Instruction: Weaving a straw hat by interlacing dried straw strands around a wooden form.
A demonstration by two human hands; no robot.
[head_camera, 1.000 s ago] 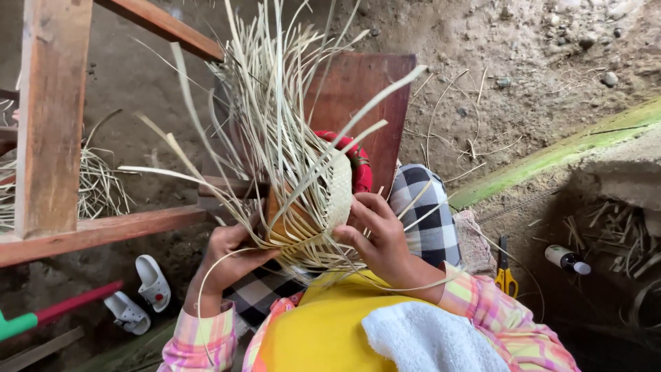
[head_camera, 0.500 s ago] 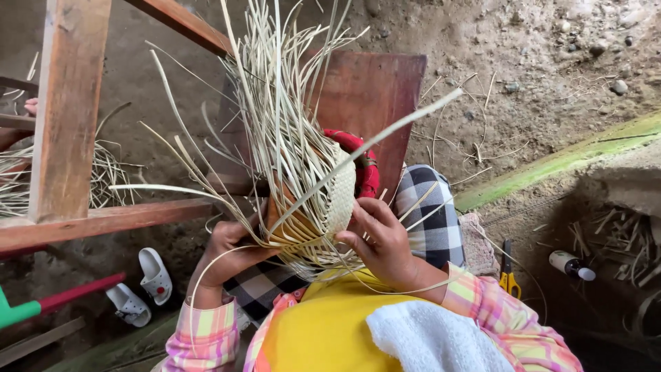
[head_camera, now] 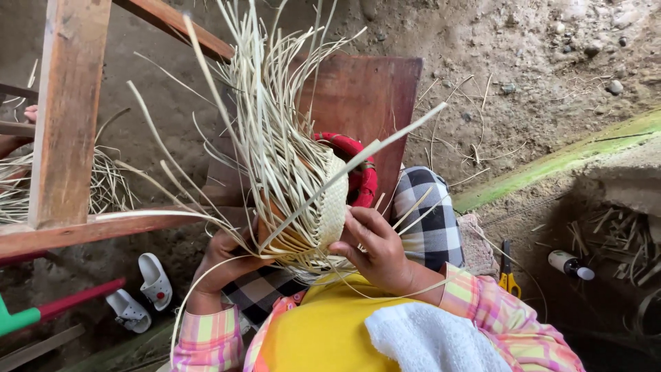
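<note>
Item: half-woven straw basket [head_camera: 323, 213], held over the lap, loose strands [head_camera: 268, 103] fanning up and away.
Left hand [head_camera: 227, 258]: grip closed on the basket's near-left underside.
Right hand [head_camera: 375, 248]: fingers pinching strands at the right rim.
Handling advice: brace the woven body firmly; draw each strand snug, flat, untwisted.
Nearby: red ring [head_camera: 354, 169], wooden board [head_camera: 365, 96], white sandals [head_camera: 141, 293].

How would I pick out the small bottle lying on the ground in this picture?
Start at the green-edged ledge that runs diagonally across the right side, then drop into the shadowed hollow below it. There, right of the yellow-handled scissors and beside scattered dry strips, lies the small bottle. It is dark with a white cap, the only smooth, rounded thing among the straw.
</note>
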